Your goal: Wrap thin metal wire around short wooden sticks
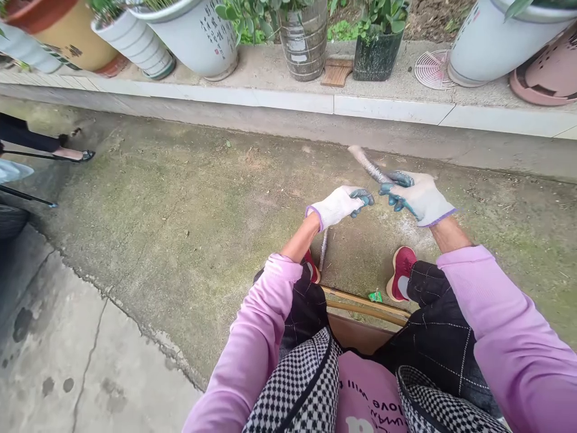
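One stick [372,168] in the right hand [417,195], partway through by the look of it

Taking the middle of the view as the clock's centre, the gloved right hand is at three o'clock, its thumb and fingers closed round the lower end of the stick. The stick slants out toward ten o'clock from that hand; its shaft looks ribbed, and its far end is paler and blurred.

The gloved left hand [345,204] sits just off centre toward three o'clock, fingers curled narrow, near the stick but apart from it. I cannot tell whether anything thin is pinched there.

A second, similar stick [323,249] is near centre toward four o'clock, beside the left shoe [312,266] and out of both hands' grip; whether it lies flat or leans is unclear. Further out at four o'clock, a green scrap [375,296] is on the ground [202,210].

As for progress, I judge the first stick to be mid-handling, since it is held up. Nothing shows that either stick is finished, and whether the second is done with or waiting cannot be told. A whitish patch [412,231] marks the ground at three o'clock, its cause unclear.
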### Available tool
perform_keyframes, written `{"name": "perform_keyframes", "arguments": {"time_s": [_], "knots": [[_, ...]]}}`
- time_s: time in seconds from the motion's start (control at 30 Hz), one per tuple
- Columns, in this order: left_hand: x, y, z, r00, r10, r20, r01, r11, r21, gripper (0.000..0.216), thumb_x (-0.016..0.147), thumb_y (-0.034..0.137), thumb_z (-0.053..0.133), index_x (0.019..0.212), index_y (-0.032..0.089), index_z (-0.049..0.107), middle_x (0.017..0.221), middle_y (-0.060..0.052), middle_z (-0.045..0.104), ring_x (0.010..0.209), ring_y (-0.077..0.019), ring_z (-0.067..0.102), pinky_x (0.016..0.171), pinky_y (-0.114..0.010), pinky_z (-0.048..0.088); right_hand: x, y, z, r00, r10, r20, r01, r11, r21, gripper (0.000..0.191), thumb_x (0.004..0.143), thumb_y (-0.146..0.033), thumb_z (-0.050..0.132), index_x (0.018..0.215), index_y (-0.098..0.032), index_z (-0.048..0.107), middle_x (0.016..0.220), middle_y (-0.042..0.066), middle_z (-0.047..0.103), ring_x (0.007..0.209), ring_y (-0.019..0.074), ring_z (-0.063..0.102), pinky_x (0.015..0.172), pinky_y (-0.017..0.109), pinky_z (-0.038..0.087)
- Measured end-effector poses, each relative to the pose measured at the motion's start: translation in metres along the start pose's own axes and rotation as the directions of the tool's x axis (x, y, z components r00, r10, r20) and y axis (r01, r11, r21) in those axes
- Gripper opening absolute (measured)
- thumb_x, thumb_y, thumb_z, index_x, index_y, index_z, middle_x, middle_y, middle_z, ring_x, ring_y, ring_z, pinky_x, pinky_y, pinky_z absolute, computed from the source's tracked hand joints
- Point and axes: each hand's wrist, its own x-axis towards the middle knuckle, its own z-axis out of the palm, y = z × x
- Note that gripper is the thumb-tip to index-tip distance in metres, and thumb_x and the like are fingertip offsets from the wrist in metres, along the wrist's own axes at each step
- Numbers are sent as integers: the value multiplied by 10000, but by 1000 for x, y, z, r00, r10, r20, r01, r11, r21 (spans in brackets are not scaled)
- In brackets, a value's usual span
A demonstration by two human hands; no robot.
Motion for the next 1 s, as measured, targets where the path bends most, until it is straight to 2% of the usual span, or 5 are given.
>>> {"name": "perform_keyframes", "arguments": {"time_s": [0.2, 0.37, 0.5, 0.73, 1.0], "knots": [[-4, -7, -19, 997, 70, -42, -56, 960, 276, 163, 945, 317, 716, 856, 185, 751, 733, 32, 601, 700, -136, 513, 694, -293, 423, 9, 1, 2, 967, 2, 254, 178, 708, -684, 306, 979, -320, 775, 1210, -193, 931, 938, 102, 866, 812, 259, 759, 675, 313, 511], [-4, -4, -24, 997, 71, -18, -61, 943, 328, 149, 897, 281, 715, 821, 168, 776, 784, 19, 674, 781, -142, 551, 752, -272, 462, -10, 1, -8, 838, 236, 492, 100, 820, -563, 293, 914, -311, 803, 1143, -197, 945, 739, 31, 752, 623, 188, 655, 572, 293, 468], [2, 0, -20, 999, -19, 50, 15, 997, 77, 146, 814, 272, 791, 886, 150, 826, 909, -18, 791, 791, -129, 629, 735, -235, 514, -27, 0, -24, 728, 152, 669, -21, 979, -200, 506, 795, -476, 951, 1219, -200, 963, 849, 36, 828, 617, 159, 638, 562, 283, 509], [4, 4, -12, 999, -20, 35, 23, 997, -78, 87, 815, 215, 836, 878, 155, 835, 805, 4, 756, 664, -94, 570, 645, -219, 474, -27, -8, -22, 947, -19, 321, -67, 964, 256, 538, 704, -477, 1041, 1146, -195, 921, 965, 105, 877, 625, 161, 620, 486, 282, 529], [-7, 4, -18, 998, -46, -32, 48, 996, 72, 112, 819, 186, 869, 754, 208, 780, 687, 37, 635, 723, -129, 525, 661, -255, 415, -17, -2, 5, 978, -70, 196, 33, 982, 186, 452, 742, -381, 963, 1158, -214, 905, 839, 19, 818, 593, 150, 615, 494, 249, 526]]}}
